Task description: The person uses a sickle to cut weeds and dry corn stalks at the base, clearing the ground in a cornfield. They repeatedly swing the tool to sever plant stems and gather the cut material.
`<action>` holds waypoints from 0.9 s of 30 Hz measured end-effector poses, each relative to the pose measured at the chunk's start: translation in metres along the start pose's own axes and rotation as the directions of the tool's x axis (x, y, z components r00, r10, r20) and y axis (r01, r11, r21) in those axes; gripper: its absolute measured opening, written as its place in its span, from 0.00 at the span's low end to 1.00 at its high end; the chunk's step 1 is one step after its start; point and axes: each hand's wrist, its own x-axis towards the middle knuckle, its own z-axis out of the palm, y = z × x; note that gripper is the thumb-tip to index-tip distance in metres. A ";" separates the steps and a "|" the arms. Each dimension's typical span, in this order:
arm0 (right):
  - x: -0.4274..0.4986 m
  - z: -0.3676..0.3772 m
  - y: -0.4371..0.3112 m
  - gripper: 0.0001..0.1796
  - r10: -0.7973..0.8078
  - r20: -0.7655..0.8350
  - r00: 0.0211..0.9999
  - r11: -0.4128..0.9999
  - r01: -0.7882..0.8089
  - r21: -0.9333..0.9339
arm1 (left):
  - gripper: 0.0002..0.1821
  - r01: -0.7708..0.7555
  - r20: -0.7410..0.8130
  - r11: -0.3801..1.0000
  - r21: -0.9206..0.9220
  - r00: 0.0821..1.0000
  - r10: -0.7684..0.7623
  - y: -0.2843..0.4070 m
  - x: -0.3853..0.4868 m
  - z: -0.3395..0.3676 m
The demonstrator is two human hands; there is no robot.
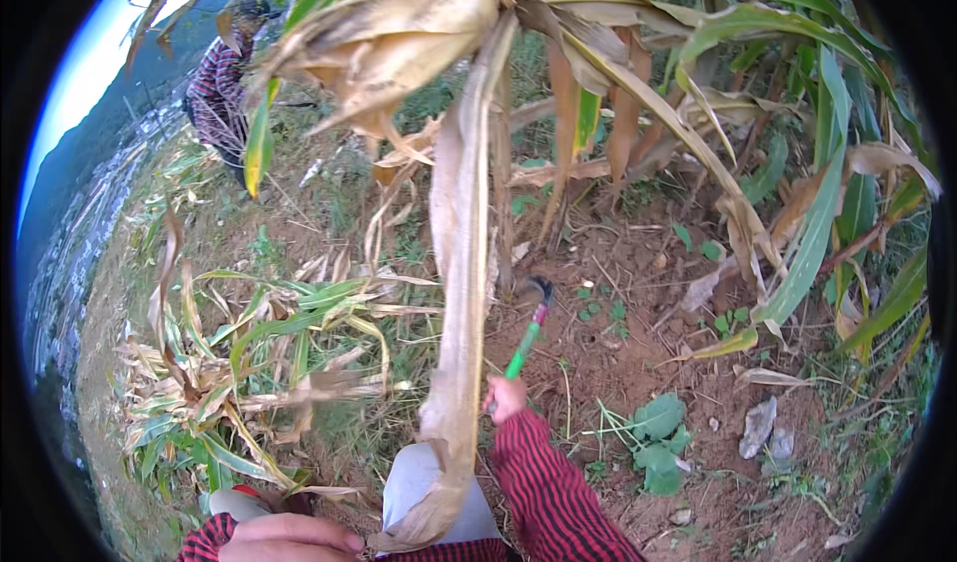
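Note:
My right hand [508, 395] is closed around the green handle of a sickle [525, 347]. Its dark curved blade [541, 287] is low over the soil, beside the base of a dry corn stalk [502, 218]. From that plant a corn ear in a tan husk [407, 42] hangs close to the camera. A long withered corn leaf [460, 300] droops in front of my knee [413, 476]. At the bottom edge my left hand [291, 538] has its fingers extended rightward near that leaf's lower end; its underside and grip are hidden.
Cut corn stalks [299, 330] lie piled on the left. More standing corn [830, 151] crowds the right. A broad-leaved green plant [659, 442] and a pale rock [758, 427] are on the soil [635, 368]. Another person [220, 87] stands upslope at the upper left; the hillside drops away left.

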 end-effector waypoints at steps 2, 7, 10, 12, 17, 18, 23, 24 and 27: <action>0.021 -0.001 0.021 0.13 -0.172 -0.058 0.983 0.983 0.175 0.057 | 0.29 0.008 -0.002 1.000 0.017 1.000 -0.008 0.010 0.004 -0.009; 0.077 0.061 -0.185 0.09 -0.733 0.160 0.661 0.663 0.641 0.387 | 0.21 -0.046 0.033 0.994 0.104 0.999 0.043 0.028 0.018 -0.040; 0.053 0.139 -0.292 0.09 -0.693 0.454 0.560 0.719 0.584 0.376 | 0.20 -0.022 0.028 0.995 0.102 0.999 0.019 0.040 0.024 -0.052; 0.014 0.182 -0.301 0.07 -0.368 0.606 0.705 0.926 0.340 0.167 | 0.22 -0.063 -0.032 0.994 0.086 0.997 0.066 0.049 0.026 -0.054; -0.060 0.234 -0.154 0.05 -0.400 0.500 0.768 0.916 0.324 0.235 | 0.26 -0.135 -0.148 0.984 0.114 0.977 0.151 0.068 0.024 -0.066; -0.065 0.235 -0.115 0.06 -0.334 0.553 0.763 0.940 0.310 0.141 | 0.28 -0.168 -0.125 0.974 0.150 0.974 0.187 0.070 0.022 -0.070; -0.054 0.214 0.091 0.08 0.217 0.770 0.600 0.792 0.352 -0.498 | 0.31 -0.164 -0.254 0.967 0.195 0.944 0.212 0.061 -0.002 -0.086; -0.047 0.209 0.130 0.08 0.317 0.779 0.540 0.701 0.420 -0.577 | 0.31 -0.146 -0.280 0.972 0.184 0.940 0.194 0.057 -0.010 -0.090; -0.021 0.199 0.231 0.10 0.463 0.799 0.383 0.494 0.637 -0.592 | 0.33 -0.052 -0.246 0.981 0.185 0.964 0.098 0.043 -0.031 -0.103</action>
